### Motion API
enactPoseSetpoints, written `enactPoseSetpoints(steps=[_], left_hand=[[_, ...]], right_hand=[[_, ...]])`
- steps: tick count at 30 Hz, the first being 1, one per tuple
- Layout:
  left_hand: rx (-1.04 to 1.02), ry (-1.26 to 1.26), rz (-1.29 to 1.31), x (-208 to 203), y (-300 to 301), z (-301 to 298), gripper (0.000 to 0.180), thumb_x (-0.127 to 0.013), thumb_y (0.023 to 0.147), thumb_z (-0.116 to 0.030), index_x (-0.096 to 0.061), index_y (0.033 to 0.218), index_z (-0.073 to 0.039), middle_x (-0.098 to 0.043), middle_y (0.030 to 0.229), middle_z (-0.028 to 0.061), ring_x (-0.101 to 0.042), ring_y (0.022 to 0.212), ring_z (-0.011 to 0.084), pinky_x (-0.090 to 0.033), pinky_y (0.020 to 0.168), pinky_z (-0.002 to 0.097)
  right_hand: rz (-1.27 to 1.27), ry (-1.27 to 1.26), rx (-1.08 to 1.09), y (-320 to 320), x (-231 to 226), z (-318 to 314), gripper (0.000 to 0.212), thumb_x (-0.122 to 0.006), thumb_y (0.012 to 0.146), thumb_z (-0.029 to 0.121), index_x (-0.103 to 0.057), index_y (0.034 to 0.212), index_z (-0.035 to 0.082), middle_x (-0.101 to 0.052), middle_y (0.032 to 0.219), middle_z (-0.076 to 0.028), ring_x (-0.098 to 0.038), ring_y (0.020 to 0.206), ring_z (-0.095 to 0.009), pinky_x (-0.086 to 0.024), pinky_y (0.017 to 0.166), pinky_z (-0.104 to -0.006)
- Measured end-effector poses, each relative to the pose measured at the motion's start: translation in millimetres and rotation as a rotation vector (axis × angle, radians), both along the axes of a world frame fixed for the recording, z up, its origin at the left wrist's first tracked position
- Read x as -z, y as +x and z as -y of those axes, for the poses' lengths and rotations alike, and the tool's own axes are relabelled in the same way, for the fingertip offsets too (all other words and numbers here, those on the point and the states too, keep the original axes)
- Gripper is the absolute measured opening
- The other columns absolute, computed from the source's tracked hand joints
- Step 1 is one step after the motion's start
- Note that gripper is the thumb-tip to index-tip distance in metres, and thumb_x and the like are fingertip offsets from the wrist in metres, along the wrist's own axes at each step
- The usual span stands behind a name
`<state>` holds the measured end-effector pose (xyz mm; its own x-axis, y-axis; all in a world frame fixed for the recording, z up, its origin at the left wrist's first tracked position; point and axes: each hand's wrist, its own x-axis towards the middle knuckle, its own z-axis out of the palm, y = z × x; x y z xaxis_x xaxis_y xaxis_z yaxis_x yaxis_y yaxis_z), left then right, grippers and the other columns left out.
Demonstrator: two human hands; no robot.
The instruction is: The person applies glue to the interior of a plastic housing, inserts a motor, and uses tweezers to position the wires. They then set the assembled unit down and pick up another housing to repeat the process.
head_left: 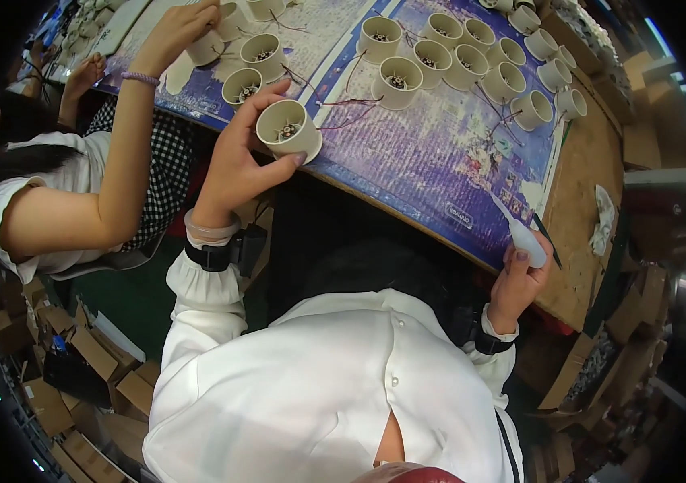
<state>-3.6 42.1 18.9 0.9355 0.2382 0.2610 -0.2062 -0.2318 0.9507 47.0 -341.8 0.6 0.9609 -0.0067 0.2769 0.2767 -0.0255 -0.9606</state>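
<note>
The cup [296, 143] is up in the left hand [238, 157], by the near edge of the table. It is pale and round, and its open top shows small bits inside. The left hand is bent round it — thumb low on the near side, fingers round the far side. Thin wires [351, 125], red and dark, lie just to the right of the cup.

The right hand [524, 278] is curled round a bottle [526, 243] at the right end of the near edge. The bottle is cloudy white, and its long thin tip points up and left over the mat [431, 149]. The mat is blue and purple, with pale worn spots. A thin dark stick [551, 245] is just beside the right hand.

More cups [263, 68] stand close behind the left fingers — they crowd that spot. A co-worker's hand [186, 32] is at one of them, and the co-worker's arm [121, 161] is near the left hand. A big bunch of cups [469, 72] sits at the far right part of the mat, with wires poking out.

A white scrap [602, 219] lies on the bare wood [580, 258] at the right. Brown boxes [93, 350] are piled low on the left.
</note>
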Motion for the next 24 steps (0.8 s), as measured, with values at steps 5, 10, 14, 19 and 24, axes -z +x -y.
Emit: enactPoseSetpoints(steps=[5, 10, 14, 19, 24], left_hand=[[0.028, -0.015, -0.002, -7.0, 4.0, 17.7, 0.062, -0.076, 0.073, -0.004, -0.048, 0.128, -0.003, -0.053, 0.132, 0.0093, -0.054, 0.118, 0.0166, -0.043, 0.101, 0.0307], [0.087, -0.127, 0.027, -6.4, 14.0, 54.0, 0.064, -0.077, 0.074, -0.003, -0.047, 0.130, -0.001, -0.055, 0.126, 0.0065, -0.055, 0.115, 0.0155, -0.044, 0.099, 0.0301], [0.145, -0.236, 0.047, -6.0, 18.9, 71.1, 0.069, -0.077, 0.074, -0.003, -0.045, 0.134, -0.001, -0.054, 0.127, 0.0068, -0.055, 0.116, 0.0153, -0.043, 0.100, 0.0303], [0.182, -0.234, 0.060, -9.9, 17.5, 82.4, 0.073, -0.075, 0.073, 0.000, -0.043, 0.139, -0.001, -0.054, 0.129, 0.0069, -0.053, 0.118, 0.0151, -0.042, 0.101, 0.0307], [0.231, -0.200, 0.082, -12.8, 14.4, 87.4, 0.075, -0.073, 0.072, 0.002, -0.043, 0.140, -0.001, -0.053, 0.130, 0.0073, -0.053, 0.119, 0.0154, -0.041, 0.102, 0.0307]], right_hand=[[-0.008, -0.011, 0.027, 2.0, 0.6, -6.2, 0.040, -0.070, 0.091, 0.030, -0.055, 0.114, 0.001, -0.056, 0.088, -0.001, -0.046, 0.070, -0.007, -0.036, 0.062, -0.0204], [0.004, -0.017, -0.061, 2.5, -0.3, -16.8, 0.040, -0.072, 0.089, 0.030, -0.056, 0.114, 0.002, -0.058, 0.089, -0.001, -0.049, 0.071, -0.007, -0.038, 0.064, -0.0197], [-0.013, -0.041, -0.087, -4.3, -2.5, -20.1, 0.038, -0.072, 0.089, 0.029, -0.058, 0.113, 0.003, -0.059, 0.091, -0.001, -0.050, 0.073, -0.007, -0.040, 0.066, -0.0196], [-0.026, -0.044, -0.123, -5.3, -3.6, -20.3, 0.035, -0.072, 0.090, 0.028, -0.059, 0.112, 0.004, -0.060, 0.092, -0.001, -0.052, 0.076, -0.007, -0.042, 0.067, -0.0195], [-0.035, -0.044, -0.132, -5.6, -6.1, -22.2, 0.034, -0.072, 0.090, 0.026, -0.059, 0.112, 0.004, -0.061, 0.094, -0.001, -0.053, 0.078, -0.007, -0.043, 0.067, -0.0197]])
